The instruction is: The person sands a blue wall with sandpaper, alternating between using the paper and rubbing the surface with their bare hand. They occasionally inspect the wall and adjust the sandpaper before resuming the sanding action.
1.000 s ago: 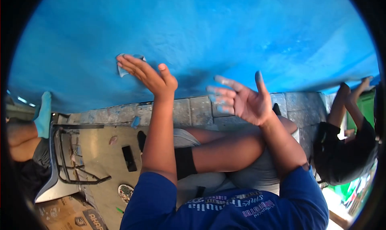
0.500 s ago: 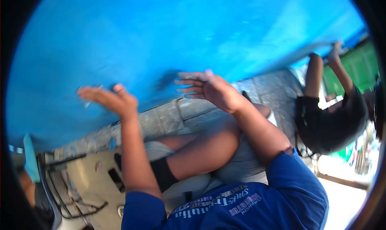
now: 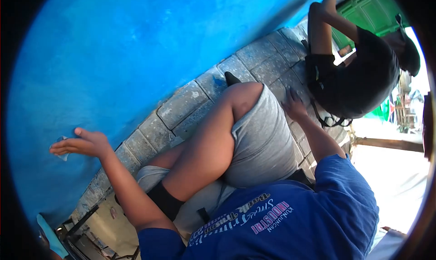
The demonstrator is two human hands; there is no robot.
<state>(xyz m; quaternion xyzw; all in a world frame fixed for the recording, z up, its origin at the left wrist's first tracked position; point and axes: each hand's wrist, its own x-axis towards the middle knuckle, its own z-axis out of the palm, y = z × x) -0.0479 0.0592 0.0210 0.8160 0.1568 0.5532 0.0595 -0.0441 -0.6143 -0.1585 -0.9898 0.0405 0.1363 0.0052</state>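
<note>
My left hand (image 3: 84,145) reaches out to the left and presses a small pale scrap (image 3: 61,146), like sandpaper or cloth, against a large blue painted surface (image 3: 136,46). The scrap sits under my fingertips and is mostly hidden. My right hand (image 3: 294,106) rests flat on the grey paving stones (image 3: 186,103) beside my bent knee (image 3: 240,96), fingers apart and holding nothing. I wear a blue printed shirt (image 3: 281,223) and grey shorts.
Another person in a black shirt (image 3: 359,78) crouches at the upper right, an arm raised toward the blue surface. A green crate (image 3: 372,8) stands behind them. A dark metal frame (image 3: 84,219) and a light blue object (image 3: 52,237) lie at the lower left.
The view has swung round. My left hand slid lower left along the blue surface with the scrap. My right hand left the surface and came down onto the paving stones.
</note>
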